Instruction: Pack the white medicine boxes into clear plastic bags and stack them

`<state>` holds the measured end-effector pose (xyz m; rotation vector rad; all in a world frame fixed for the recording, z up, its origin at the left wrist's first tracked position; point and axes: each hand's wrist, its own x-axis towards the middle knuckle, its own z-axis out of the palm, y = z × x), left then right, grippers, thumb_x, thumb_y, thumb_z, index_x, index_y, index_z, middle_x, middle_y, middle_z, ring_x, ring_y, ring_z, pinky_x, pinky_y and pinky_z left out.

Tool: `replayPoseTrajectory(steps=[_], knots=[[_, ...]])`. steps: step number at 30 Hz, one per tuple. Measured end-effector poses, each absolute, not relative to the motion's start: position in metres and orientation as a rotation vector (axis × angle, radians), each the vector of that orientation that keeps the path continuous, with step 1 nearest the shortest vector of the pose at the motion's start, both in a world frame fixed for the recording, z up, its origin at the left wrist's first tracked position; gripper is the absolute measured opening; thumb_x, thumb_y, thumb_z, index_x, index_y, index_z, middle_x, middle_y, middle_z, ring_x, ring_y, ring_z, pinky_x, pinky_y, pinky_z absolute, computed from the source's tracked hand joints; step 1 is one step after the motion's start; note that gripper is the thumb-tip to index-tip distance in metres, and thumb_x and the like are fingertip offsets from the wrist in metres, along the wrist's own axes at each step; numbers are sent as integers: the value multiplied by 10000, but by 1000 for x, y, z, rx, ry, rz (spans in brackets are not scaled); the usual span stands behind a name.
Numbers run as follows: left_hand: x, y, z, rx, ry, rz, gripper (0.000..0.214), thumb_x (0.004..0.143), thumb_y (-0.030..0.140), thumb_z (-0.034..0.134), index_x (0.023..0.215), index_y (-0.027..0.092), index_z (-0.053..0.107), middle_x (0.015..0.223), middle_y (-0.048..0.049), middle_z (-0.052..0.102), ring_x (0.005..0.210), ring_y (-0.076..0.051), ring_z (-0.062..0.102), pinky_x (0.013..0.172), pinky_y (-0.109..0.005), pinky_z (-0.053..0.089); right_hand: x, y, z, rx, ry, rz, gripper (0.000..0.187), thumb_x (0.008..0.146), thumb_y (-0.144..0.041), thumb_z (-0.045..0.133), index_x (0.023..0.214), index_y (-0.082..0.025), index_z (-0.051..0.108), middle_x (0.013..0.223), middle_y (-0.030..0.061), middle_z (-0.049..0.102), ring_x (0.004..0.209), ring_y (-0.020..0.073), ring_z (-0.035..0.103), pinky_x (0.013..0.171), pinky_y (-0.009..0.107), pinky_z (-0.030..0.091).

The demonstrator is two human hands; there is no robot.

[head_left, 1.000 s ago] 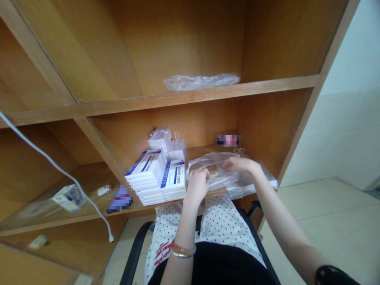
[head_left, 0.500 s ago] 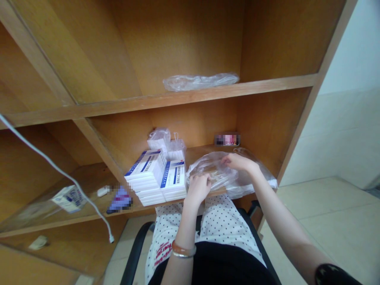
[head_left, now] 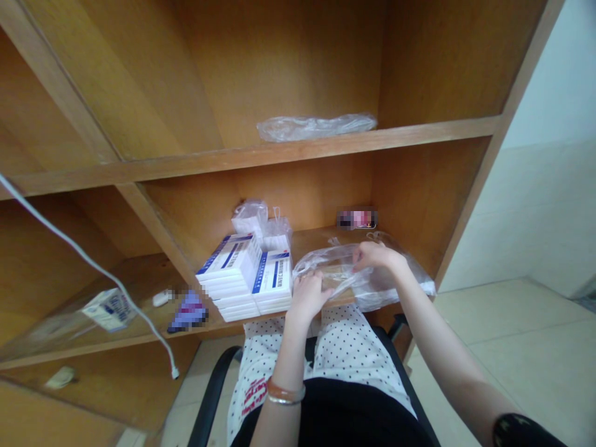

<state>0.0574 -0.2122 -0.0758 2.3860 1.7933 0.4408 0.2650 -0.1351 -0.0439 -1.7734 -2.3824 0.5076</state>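
A clear plastic bag (head_left: 347, 287) lies on the shelf in front of me, its thin film stretched between my hands. My left hand (head_left: 308, 293) has its fingers curled on the bag's left edge, thumb held apart, right beside the box stacks. With bent, closed fingers, my right hand (head_left: 372, 254) pinches the film further right. More crumpled plastic spreads under that hand to the shelf's right end. To the left are a taller stack of white-and-blue boxes (head_left: 229, 264) and a lower stack (head_left: 273, 279).
Behind the stacks stand bagged white items (head_left: 251, 218). A phone-like object (head_left: 357, 219), blurred out, leans at the back. Folded plastic (head_left: 316, 127) lies on the upper shelf. A white cable (head_left: 93, 264) hangs at left, before a small box (head_left: 109, 309). Chair armrests (head_left: 212, 397) flank my legs.
My left hand has shifted slightly left and its thumb has spread. My right hand has moved slightly right, and the film between them has drawn into a narrower fold.
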Motion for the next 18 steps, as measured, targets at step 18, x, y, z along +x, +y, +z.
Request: replayPoseTrajectory(steps=[18], knots=[[53,-219,-62,2370,1650,690,323,660,253,706,941,189,560,1018,-64,599,913,-234,579,772,-351,473,275,-130,-49,-1772,-2330,664,435,570,-198,742,998,-213,665,982,46,692,849,212,637,793,284,463]])
